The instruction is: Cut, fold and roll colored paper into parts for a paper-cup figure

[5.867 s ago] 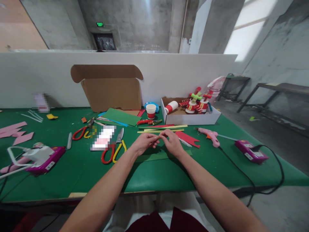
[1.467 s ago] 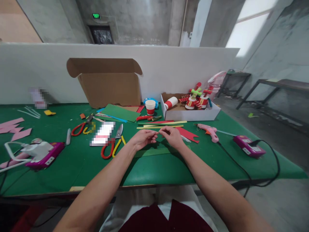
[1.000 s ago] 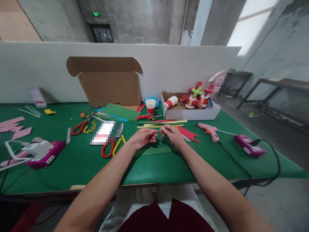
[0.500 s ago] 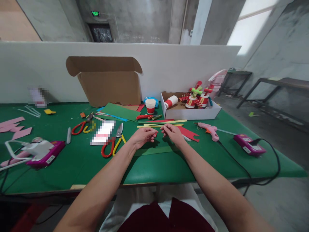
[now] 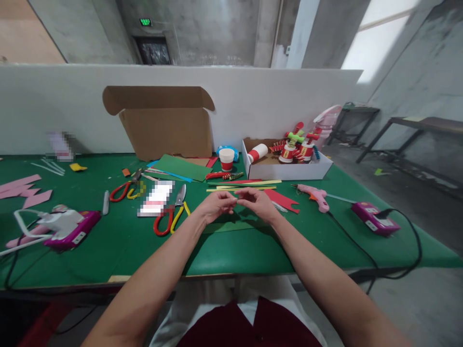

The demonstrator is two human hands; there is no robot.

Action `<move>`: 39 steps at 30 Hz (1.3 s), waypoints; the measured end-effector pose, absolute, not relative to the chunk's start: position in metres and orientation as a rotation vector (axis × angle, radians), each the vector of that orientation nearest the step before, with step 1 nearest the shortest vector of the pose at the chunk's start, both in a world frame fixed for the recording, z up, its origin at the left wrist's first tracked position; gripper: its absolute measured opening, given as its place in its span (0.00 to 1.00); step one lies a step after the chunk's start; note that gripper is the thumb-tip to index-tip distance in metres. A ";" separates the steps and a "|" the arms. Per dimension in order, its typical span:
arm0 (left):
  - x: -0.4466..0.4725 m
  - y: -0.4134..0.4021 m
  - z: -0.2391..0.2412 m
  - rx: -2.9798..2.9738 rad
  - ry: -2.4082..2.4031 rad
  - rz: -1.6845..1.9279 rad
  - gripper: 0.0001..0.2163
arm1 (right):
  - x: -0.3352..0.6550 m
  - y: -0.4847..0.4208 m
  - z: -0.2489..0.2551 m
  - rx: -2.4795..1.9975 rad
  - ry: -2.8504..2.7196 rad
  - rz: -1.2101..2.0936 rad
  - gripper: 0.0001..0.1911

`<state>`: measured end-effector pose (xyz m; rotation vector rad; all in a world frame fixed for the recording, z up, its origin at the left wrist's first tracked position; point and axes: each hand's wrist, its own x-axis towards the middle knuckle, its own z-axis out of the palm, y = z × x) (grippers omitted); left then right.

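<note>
My left hand [image 5: 219,204] and my right hand [image 5: 256,202] meet fingertip to fingertip over the middle of the green table [image 5: 238,258]. Both are closed in a pinch; whatever sits between the fingers is too small to make out. Below them a green paper strip [image 5: 231,227] lies flat, hardly darker than the table top. Just beyond my fingers are thin yellow paper strips [image 5: 246,187]. A notched red paper piece [image 5: 284,201] lies by my right hand. To the left of my left hand rest large scissors [image 5: 164,221] with red and yellow handles.
Behind stand a white-and-red paper cup [image 5: 226,159] and a white box [image 5: 289,170] holding decorated cup figures. A pink glue gun [image 5: 314,195] and a purple power block [image 5: 375,218] with cables lie right. Another purple block [image 5: 77,234] is at left.
My right hand has moved left, so its fingertips now touch those of my left hand. The camera view has shifted slightly.
</note>
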<state>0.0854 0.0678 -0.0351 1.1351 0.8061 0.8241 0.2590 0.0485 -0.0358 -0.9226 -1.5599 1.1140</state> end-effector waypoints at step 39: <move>0.083 0.067 -0.036 2.329 0.896 0.598 0.05 | 0.268 0.060 -0.046 -1.051 -1.572 0.805 0.12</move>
